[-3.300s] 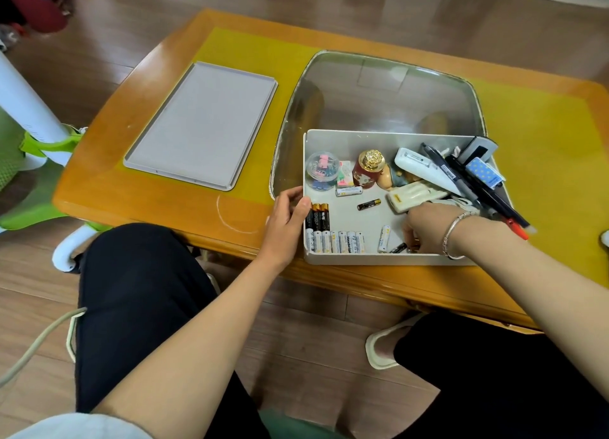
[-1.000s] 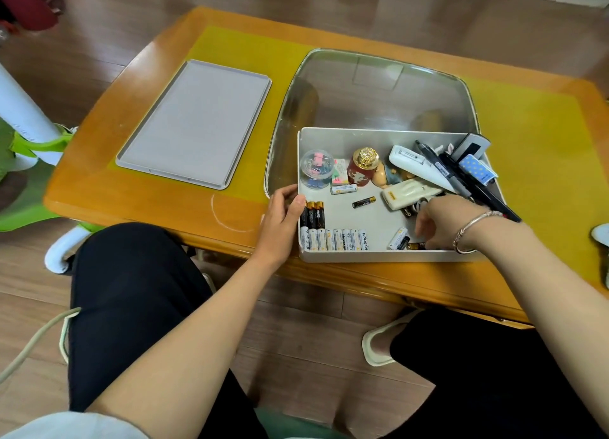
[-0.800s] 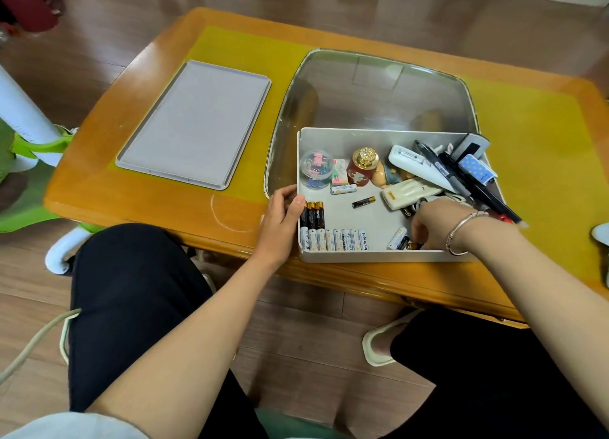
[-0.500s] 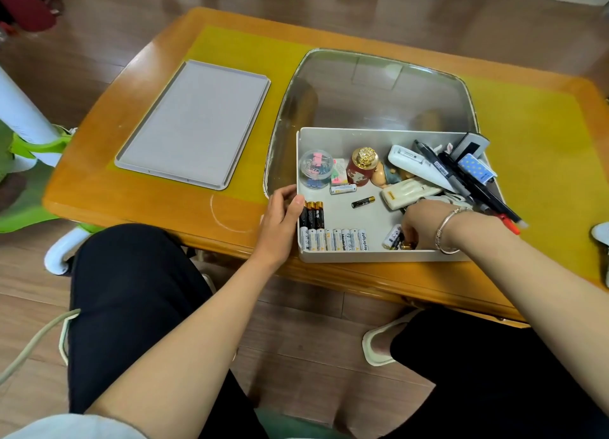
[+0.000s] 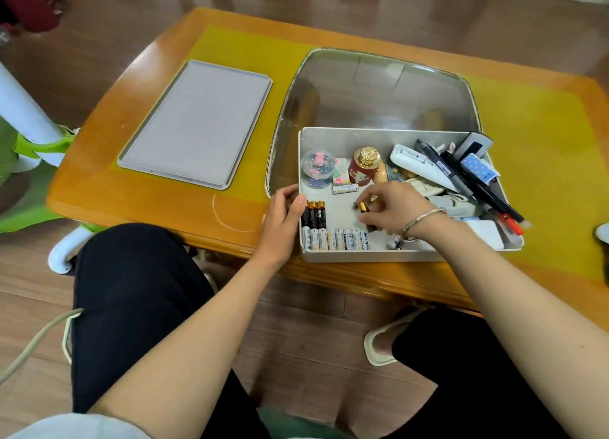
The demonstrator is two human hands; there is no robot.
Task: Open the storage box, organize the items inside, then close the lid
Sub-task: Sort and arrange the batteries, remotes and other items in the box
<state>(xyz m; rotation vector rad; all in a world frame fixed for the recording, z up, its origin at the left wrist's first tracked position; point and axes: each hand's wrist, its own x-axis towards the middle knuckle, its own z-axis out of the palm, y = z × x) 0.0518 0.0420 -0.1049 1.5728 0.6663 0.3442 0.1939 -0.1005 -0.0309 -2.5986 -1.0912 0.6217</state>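
Note:
The open grey storage box [image 5: 369, 256] stands at the table's near edge. Its flat grey lid [image 5: 197, 123] lies on the table to the left. My left hand [image 5: 282, 220] grips the box's left wall, thumb inside. My right hand [image 5: 392, 209] is inside the box and pinches a small black-and-gold battery [image 5: 362, 206] above the floor of the box. A row of white batteries [image 5: 336, 239] lines the front wall, with three black-and-gold batteries [image 5: 315, 215] behind them. One white battery [image 5: 344, 188] lies loose further back.
The box also holds a clear tub of clips [image 5: 318, 172], a red jar with a gold top [image 5: 364, 165], a white remote [image 5: 418, 165] and several pens [image 5: 474, 183] piled at the right. A glass inset [image 5: 379, 89] sits in the wooden table [image 5: 138, 204].
My right hand moved left from the box's right front corner toward the middle and picked up a black-and-gold battery. My left hand stayed on the box's left wall.

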